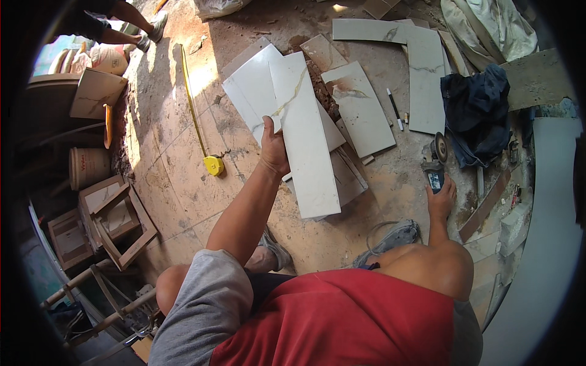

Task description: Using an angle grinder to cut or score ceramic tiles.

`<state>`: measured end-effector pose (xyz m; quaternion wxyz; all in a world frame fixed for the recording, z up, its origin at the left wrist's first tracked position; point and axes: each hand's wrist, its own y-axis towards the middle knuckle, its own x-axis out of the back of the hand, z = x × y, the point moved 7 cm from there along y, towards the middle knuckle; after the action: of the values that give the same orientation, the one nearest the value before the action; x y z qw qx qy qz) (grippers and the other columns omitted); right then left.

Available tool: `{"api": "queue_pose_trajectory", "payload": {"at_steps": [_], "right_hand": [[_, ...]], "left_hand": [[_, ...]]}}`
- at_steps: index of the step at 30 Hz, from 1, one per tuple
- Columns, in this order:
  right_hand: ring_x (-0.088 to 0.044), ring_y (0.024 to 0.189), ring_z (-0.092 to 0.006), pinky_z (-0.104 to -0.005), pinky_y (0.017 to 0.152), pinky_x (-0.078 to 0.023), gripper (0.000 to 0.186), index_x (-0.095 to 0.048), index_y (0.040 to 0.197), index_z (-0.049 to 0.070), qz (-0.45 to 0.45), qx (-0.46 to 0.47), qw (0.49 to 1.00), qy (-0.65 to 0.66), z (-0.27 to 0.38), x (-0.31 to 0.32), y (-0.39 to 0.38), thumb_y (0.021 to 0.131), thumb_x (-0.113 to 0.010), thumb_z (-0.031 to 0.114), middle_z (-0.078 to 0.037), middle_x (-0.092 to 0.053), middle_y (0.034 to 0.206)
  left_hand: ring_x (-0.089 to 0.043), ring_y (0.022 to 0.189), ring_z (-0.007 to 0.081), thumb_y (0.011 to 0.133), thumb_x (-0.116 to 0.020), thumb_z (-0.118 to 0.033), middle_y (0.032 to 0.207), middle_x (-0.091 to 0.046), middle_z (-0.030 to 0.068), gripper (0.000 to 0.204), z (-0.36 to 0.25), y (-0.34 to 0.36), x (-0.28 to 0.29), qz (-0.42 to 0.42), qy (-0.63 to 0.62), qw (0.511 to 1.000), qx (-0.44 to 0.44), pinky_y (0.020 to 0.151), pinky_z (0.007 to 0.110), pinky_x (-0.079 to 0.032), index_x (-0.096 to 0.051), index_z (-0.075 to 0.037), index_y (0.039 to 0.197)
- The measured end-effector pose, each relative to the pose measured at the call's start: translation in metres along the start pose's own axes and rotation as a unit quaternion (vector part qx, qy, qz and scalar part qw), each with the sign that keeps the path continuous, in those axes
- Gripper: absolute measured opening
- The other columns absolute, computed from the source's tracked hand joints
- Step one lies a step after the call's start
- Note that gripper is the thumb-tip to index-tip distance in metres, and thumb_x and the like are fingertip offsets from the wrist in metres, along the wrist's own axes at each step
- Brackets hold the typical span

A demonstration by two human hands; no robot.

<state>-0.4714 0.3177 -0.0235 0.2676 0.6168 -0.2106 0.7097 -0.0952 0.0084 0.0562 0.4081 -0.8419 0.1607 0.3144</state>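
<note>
My left hand (pixel 276 148) grips the left edge of a long white marble-patterned tile strip (pixel 307 146), its thumb on the face and the other fingers hidden behind. The strip is tilted over other tile pieces. Off to the right, my right hand (pixel 441 196) is wrapped round the body of an angle grinder (pixel 433 166), whose disc points away from me beside a dark blue cloth (pixel 476 113). Whether the disc turns cannot be made out. Beyond the strip lie another white tile (pixel 249 82) and a tile with a brown stain (pixel 360 110).
A yellow tape measure (pixel 213 165) lies on the floor at left, its blade drawn out. A marker (pixel 394 108) rests near an L-shaped tile (pixel 425 79). Wooden frames (pixel 125 222) and a bucket (pixel 90 168) stand at left. Another person's legs (pixel 131 27) show at the far left.
</note>
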Motion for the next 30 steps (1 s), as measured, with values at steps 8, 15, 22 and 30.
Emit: {"api": "queue_pose_trajectory", "payload": {"at_steps": [8, 15, 22, 30], "right_hand": [[-0.047, 0.122, -0.0356, -0.0513, 0.099, -0.040, 0.083, -0.039, 0.139, 0.017, -0.002, -0.010, 1.000, -0.006, 0.007, 0.001, -0.004, 0.071, -0.085, 0.030, -0.012, -0.047, 0.130], [-0.047, 0.122, -0.0355, -0.0515, 0.099, -0.040, 0.081, -0.039, 0.139, 0.017, -0.009, -0.009, 1.000, -0.011, 0.005, 0.002, -0.003, 0.072, -0.084, 0.032, -0.013, -0.048, 0.130], [-0.046, 0.124, -0.0348, -0.0510, 0.100, -0.040, 0.082, -0.039, 0.139, 0.015, 0.006, -0.003, 1.000, -0.007, 0.006, 0.003, -0.002, 0.073, -0.084, 0.031, -0.013, -0.046, 0.131], [-0.046, 0.124, -0.0359, -0.0503, 0.102, -0.039, 0.082, -0.037, 0.140, 0.015, 0.005, -0.012, 1.000, -0.009, 0.003, 0.003, -0.003, 0.073, -0.083, 0.031, -0.014, -0.046, 0.132]], "left_hand": [[-0.066, 0.104, 0.0338, 0.104, -0.022, -0.045, 0.123, -0.059, 0.0217, 0.062, -0.023, 0.012, -0.011, -0.032, -0.013, 0.998, -0.050, 0.089, 0.045, -0.056, -0.041, 0.004, 0.136], [-0.062, 0.111, 0.0367, 0.104, -0.020, -0.040, 0.127, -0.056, 0.0252, 0.061, -0.084, 0.016, -0.039, 0.076, -0.083, 0.989, -0.098, 0.098, 0.048, -0.052, -0.035, 0.007, 0.140], [-0.050, 0.126, 0.0404, 0.097, -0.015, -0.049, 0.136, -0.048, 0.0293, 0.071, -0.166, -0.024, -0.133, 0.342, -0.157, 0.902, -0.209, 0.111, 0.064, -0.032, -0.038, -0.001, 0.144], [-0.048, 0.120, 0.0441, 0.096, -0.028, -0.060, 0.141, -0.037, 0.0296, 0.074, -0.202, -0.059, -0.169, 0.422, -0.149, 0.889, -0.099, 0.096, 0.056, -0.049, -0.036, -0.004, 0.144]]}}
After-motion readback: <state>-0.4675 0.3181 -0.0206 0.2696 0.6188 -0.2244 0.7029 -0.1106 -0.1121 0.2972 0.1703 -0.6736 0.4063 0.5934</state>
